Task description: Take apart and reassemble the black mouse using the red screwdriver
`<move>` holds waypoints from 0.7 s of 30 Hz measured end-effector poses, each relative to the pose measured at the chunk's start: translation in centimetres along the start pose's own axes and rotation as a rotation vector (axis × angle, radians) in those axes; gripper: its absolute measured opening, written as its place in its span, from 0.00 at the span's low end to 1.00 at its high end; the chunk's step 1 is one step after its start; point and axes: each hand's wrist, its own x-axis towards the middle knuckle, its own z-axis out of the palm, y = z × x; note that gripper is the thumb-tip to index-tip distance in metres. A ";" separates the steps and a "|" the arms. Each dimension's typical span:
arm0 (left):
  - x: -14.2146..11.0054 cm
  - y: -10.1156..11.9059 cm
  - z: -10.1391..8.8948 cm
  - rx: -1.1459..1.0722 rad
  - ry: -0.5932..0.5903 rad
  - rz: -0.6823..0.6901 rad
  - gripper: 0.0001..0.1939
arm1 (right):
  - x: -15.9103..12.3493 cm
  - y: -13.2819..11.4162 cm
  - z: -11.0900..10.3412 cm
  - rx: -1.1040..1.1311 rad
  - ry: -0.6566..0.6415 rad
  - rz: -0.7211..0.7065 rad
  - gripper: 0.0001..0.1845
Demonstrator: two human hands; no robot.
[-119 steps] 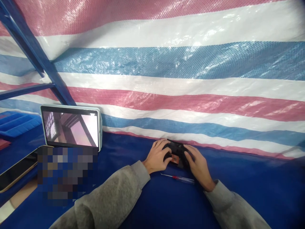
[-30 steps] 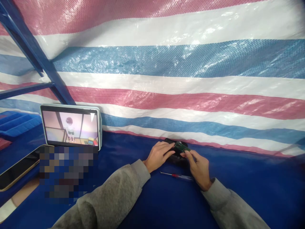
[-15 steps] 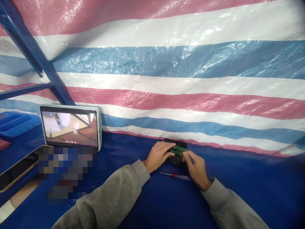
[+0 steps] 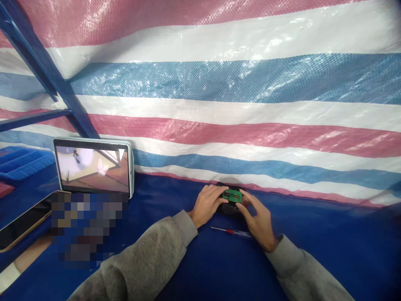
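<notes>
Striped tarpaulin (image 4: 219,79) and circuit board (image 4: 232,195) suggest a makeshift workshop.

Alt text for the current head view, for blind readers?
Left hand and right hand hold a green circuit board over a black object on a blue table. A thin tool lies nearer; a tablet stands at left.

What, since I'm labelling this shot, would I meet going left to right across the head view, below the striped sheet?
Blue plastic compartment tray → pale-cased rectangular tablet → grey-sleeved left hand → green rectangular circuit board → grey-sleeved right hand.
</notes>
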 end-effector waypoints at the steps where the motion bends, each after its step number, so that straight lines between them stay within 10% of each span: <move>1: 0.0 0.0 0.0 -0.005 -0.001 -0.003 0.18 | 0.0 0.0 0.0 0.003 0.007 0.001 0.20; 21: 0.2 -0.1 0.0 -0.040 -0.016 0.014 0.19 | -0.1 0.3 0.3 0.013 0.040 0.039 0.19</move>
